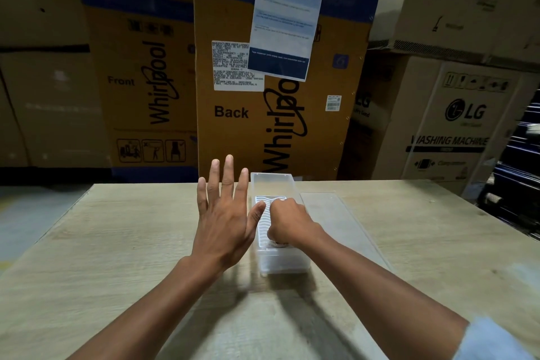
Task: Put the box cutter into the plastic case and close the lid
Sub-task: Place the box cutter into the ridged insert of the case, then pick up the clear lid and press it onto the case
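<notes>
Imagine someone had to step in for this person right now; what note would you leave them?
Left hand: open, fingers spread, beside the left wall of the plastic case, holding nothing.
Right hand: curled into a fist inside the open case, over its ribbed white insert. Something small shows under it, but I cannot tell whether it is the box cutter.
Lid: off, lying flat on the wooden table just right of the case.
Done: case opened, hand reaching into it.
Left: confirm the cutter is lying in the case, withdraw the hand, fit the lid on and close it.
</notes>
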Motion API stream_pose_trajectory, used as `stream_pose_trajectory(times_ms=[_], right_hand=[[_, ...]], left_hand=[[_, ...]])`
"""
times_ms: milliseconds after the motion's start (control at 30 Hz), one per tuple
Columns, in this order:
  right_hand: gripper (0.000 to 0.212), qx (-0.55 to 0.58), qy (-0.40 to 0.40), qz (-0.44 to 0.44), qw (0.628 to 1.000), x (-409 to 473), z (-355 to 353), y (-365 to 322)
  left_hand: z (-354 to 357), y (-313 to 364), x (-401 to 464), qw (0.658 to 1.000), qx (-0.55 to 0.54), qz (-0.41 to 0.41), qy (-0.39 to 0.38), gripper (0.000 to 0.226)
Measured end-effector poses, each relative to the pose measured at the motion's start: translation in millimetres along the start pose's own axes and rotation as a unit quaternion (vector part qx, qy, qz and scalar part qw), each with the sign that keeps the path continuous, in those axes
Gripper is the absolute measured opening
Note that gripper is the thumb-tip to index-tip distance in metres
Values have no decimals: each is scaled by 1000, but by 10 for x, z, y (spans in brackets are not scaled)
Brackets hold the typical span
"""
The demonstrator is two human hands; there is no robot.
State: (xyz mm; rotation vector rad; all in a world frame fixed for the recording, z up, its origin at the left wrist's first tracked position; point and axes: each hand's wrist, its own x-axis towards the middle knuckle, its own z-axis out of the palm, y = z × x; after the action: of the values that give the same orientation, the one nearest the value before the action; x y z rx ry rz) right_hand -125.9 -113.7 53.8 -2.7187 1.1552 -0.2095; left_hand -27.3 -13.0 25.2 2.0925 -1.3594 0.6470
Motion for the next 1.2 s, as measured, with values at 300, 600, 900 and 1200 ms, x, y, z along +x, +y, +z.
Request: stream_pose_trajectory(times_ms=[300, 600, 900, 1200], right_hand=[[17, -10, 110, -12, 994, -30, -366, 56], [28, 35, 90, 97, 991, -194, -279, 969], [49, -16, -11, 93, 995, -264, -75, 1088], [17, -27, 62, 66, 996, -210, -440, 1110]], left_hand=[[-5, -48, -3, 999, -35, -13, -34, 83], [43, -24, -24, 993, -92, -34, -69, 87], [47, 93, 41, 985, -117, -25, -123, 93], [31, 113, 51, 967, -201, -86, -130, 59]])
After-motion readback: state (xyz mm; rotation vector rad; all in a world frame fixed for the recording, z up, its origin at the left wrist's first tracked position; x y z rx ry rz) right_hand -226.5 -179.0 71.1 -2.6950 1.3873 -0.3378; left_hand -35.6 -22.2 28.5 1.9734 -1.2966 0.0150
